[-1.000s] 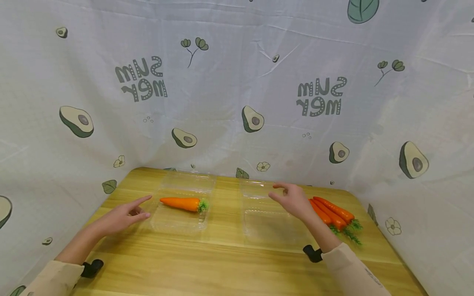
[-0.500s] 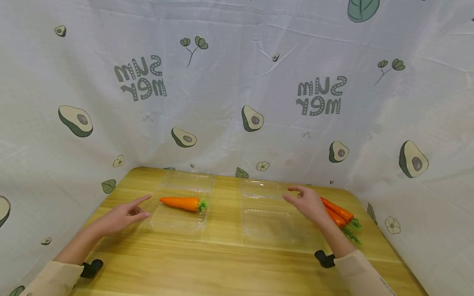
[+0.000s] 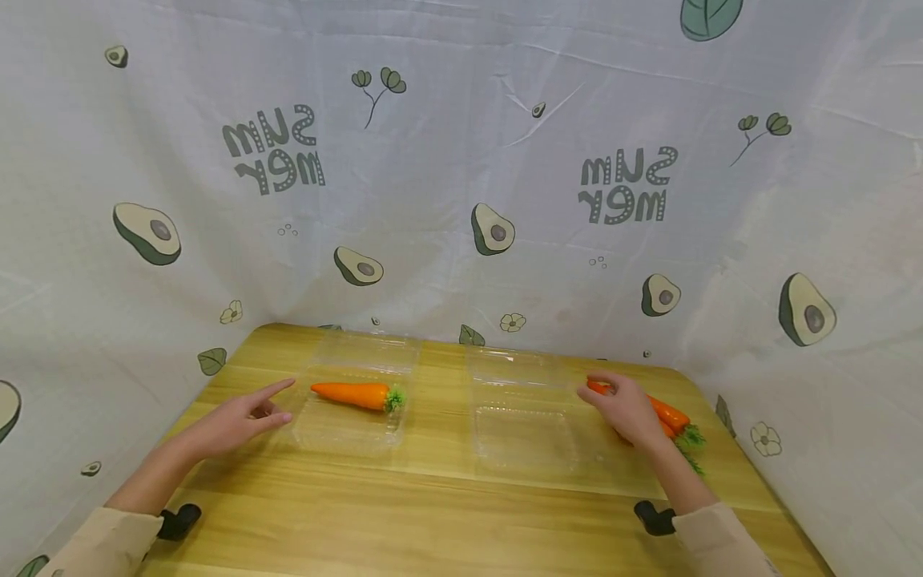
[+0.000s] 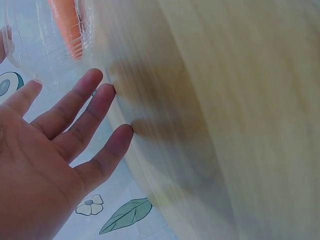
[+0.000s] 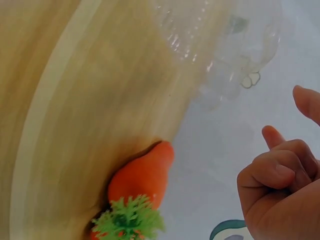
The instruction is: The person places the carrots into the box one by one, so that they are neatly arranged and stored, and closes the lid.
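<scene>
My left hand hovers just left of the left clear plastic clamshell box, fingers spread and holding nothing. Across that box lies one orange carrot with a green leafy top. Over the pile of carrots at the right is my right hand, its thumb and index finger apart around an orange carrot tip in the head view. The hand and forearm hide much of that pile. In the right wrist view the other fingers are curled in and no carrot sits between thumb and index finger.
A second clear plastic clamshell box stands with its lid folded back, left of my right hand. Both boxes rest on a wooden table. A white printed curtain rises directly behind and along both sides.
My right hand has moved right from above the right-hand box to the carrots and come down toward them. My left hand and the carrot in the left box stay put.
</scene>
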A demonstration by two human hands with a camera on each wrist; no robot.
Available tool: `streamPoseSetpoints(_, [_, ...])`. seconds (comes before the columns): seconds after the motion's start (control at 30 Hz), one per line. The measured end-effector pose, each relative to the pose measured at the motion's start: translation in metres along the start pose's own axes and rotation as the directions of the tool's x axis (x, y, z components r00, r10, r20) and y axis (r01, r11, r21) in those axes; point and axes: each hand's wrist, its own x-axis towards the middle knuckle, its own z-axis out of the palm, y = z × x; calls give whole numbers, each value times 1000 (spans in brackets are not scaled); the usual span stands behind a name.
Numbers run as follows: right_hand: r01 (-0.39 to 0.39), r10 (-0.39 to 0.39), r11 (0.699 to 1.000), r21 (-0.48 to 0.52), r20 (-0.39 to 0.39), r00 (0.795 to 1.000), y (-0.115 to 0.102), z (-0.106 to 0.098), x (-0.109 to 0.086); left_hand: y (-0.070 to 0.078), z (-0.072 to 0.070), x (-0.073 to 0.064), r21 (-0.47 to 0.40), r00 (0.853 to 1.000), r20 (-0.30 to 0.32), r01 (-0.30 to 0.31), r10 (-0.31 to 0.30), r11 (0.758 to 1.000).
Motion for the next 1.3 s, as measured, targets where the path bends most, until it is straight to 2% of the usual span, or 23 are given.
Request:
streamPoseSetpoints(0.2, [-36, 36, 999, -7, -14, 999, 13, -3, -3, 1, -1, -1, -28, 1000, 4, -4, 5, 1000])
streamPoseSetpoints(0.53, [-106, 105, 994, 23, 17, 994, 33, -9, -9, 2, -1, -1, -28, 1000, 13, 6, -6, 1000])
streamPoseSetpoints(0.67, [-115, 115, 993, 29, 13, 993, 43, -10, -9, 2, -1, -1, -27, 1000, 15, 7, -7, 1000])
streamPoseSetpoints(0.9, [-84, 84, 996, -1, -15, 996, 54, -12, -12, 2, -1, -1, -24, 1000, 17, 5, -5, 1000])
streamPoseSetpoints(1.3, [-130, 129, 991, -29, -25, 991, 65, -11, -14, 1, -2, 1, -4, 1000, 15, 14, -14, 1000])
